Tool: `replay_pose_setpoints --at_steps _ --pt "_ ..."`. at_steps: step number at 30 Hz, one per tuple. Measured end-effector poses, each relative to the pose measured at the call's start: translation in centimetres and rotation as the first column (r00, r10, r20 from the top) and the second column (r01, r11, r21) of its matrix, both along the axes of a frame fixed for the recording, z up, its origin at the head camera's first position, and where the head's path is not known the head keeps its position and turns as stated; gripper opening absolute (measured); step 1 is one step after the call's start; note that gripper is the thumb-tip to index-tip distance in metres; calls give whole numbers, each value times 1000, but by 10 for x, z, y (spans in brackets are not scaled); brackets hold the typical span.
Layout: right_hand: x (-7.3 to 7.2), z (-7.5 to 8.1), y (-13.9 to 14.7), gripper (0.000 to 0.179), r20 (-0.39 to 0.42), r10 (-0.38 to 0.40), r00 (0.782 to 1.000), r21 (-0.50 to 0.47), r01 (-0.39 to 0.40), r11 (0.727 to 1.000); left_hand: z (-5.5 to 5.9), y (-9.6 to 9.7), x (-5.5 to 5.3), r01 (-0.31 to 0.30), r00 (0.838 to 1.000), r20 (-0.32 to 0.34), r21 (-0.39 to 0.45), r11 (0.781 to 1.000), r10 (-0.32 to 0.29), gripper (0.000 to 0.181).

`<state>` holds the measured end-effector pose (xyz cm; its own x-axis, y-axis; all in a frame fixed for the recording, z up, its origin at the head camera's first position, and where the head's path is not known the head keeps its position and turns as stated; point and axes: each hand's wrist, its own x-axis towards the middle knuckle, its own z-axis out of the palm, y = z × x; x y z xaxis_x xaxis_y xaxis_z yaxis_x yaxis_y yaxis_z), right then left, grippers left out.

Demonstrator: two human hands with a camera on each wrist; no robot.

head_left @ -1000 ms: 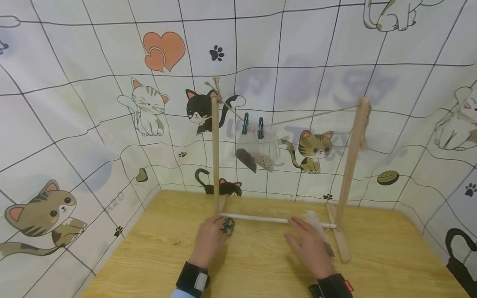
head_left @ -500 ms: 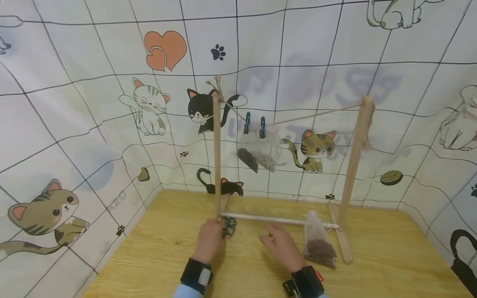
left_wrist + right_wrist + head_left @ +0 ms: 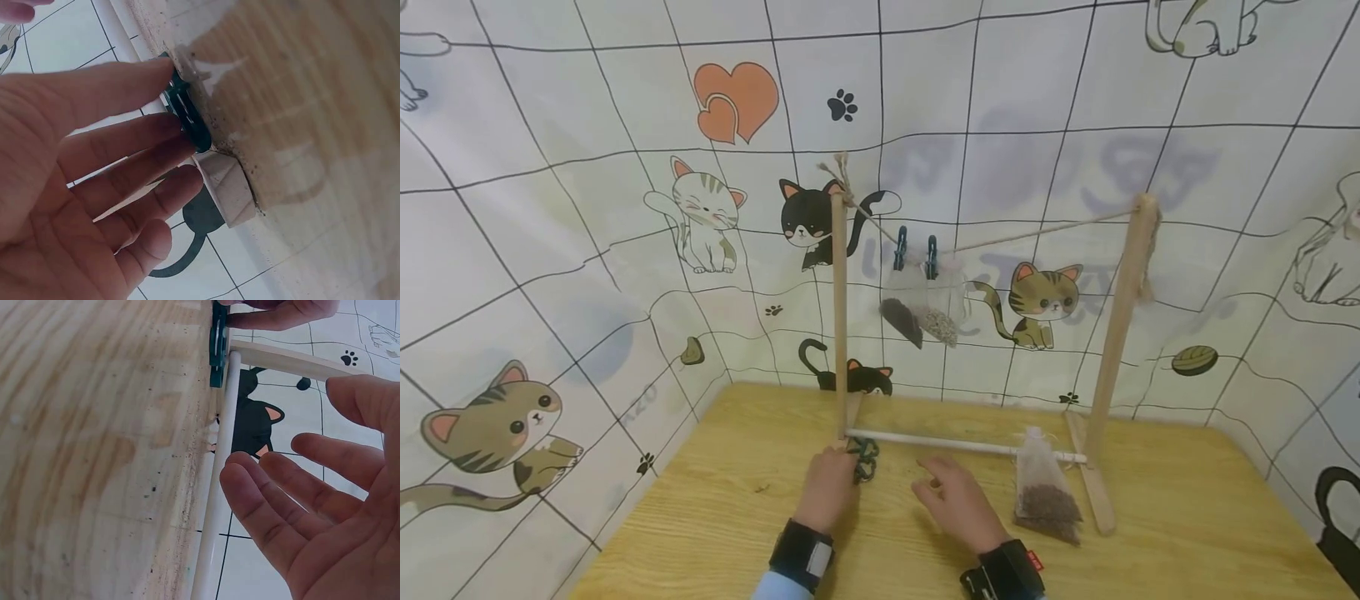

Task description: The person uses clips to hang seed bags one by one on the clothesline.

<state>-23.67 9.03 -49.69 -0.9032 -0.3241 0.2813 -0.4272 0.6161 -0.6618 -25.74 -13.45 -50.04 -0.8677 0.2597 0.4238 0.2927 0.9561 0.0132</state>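
Left grip (image 3: 827, 489) pinching clips (image 3: 866, 459) before left end of rod (image 3: 940, 442), right grip (image 3: 958, 504) relaxed, part-spread, empty before rod's middle, gap to bag (image 3: 1047, 496) at rod's right end, back edge of surface (image 3: 700, 517) behind rod.

The head view looks forward and down from behind both hands, taking in the yellow wood-grain tabletop (image 3: 700, 517) along the bottom and the white, grid-lined, cat-printed sheet (image 3: 1000, 75) above; it is the widest and farthest back. The left wrist view sits close at the palm side: the left hand (image 3: 94, 156) fills the left half and the tabletop tips up the right. The right wrist view, equally near, faces past the right hand (image 3: 312, 500) at lower right, with the tabletop turned to the left side. All three share the dark-green plastic clips (image 3: 866, 460): lower centre from the head, upper centre from the left wrist, top centre from the right. Head and right wrist views share the slim white rod (image 3: 940, 442).
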Motion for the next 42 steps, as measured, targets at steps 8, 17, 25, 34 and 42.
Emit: replay_pose_setpoints --at_steps 8,17,25,34,42 --pt "0 3 3 46 11 31 999 -3 -31 1000 -1 3 -1 21 1000 5 22 1000 -21 10" --pt "4 12 10 44 15 34 999 8 -34 999 19 5 8 131 989 43 218 967 -143 19" --pt "18 30 23 47 -47 17 999 -36 -19 999 60 31 27 319 947 -3 151 936 -322 23" --pt "23 32 29 67 -67 92 993 -54 -96 994 75 57 43 472 876 -139 47 880 -463 31" --pt "21 27 28 57 -125 84 989 -21 -88 996 77 63 47 512 858 -103 80 855 -504 35"
